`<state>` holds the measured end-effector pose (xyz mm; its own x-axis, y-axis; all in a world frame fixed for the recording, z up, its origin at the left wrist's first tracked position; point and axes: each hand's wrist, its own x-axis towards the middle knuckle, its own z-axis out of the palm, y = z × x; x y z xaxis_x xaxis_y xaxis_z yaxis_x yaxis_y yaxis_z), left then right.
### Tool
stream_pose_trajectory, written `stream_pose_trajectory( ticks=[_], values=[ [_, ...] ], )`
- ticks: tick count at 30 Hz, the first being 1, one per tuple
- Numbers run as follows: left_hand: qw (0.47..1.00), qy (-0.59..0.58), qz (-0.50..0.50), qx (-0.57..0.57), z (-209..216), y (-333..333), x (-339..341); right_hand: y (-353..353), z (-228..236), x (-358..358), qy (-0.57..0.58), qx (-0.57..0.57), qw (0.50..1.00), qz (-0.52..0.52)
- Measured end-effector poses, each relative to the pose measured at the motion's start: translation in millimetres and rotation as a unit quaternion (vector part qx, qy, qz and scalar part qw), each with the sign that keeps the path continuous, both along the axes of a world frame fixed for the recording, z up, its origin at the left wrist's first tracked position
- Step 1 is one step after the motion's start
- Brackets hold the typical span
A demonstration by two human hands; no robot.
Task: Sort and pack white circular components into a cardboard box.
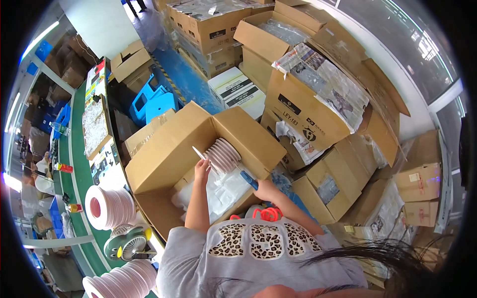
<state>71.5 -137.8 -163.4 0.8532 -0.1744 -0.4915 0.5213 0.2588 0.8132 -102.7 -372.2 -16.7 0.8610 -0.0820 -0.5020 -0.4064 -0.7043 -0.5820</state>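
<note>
My left hand [200,171] is closed on a thin white strip [198,152] that sticks up past the fingers. In my right hand [268,191] is a blue-handled tool [248,179], pointing up and left; its thin tip is too small to make out. Both hands are over an open cardboard box [171,141]. Just beyond them, inside the box, a pale ribbed coil [222,155] leans against the wall. White plastic bags [218,191] lie under my hands in the box.
To the left, white spools [117,206] and a small fan [130,244] stand beside a green conveyor [79,144]. A blue plastic crate [154,102] is ahead. Large cartons [303,114] crowd the right. Red cords [268,213] hang close to my shirt.
</note>
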Motion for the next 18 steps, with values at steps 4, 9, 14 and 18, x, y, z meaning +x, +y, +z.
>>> stream_pose_trajectory(
  ticks=[4, 9, 14, 18],
  values=[
    [0.998, 0.053, 0.024, 0.032, 2.1, -3.6, -14.5, -2.2, -25.4, -4.6, -0.065, 0.027, 0.997, -0.020],
    [0.999, -0.026, -0.034, -0.011, 36.0, -5.1, -8.5, -2.9, 3.6, -11.1, -0.211, 0.038, 0.976, -0.041],
    [0.980, -0.074, -0.069, -0.171, 87.4, -39.7, 21.1, 4.7, 44.0, -21.6, -0.236, 0.008, 0.971, -0.024],
    [0.951, -0.096, -0.078, -0.282, 115.1, -64.2, 47.2, 17.4, 59.1, -29.6, -0.241, -0.009, 0.970, -0.025]
  ],
)
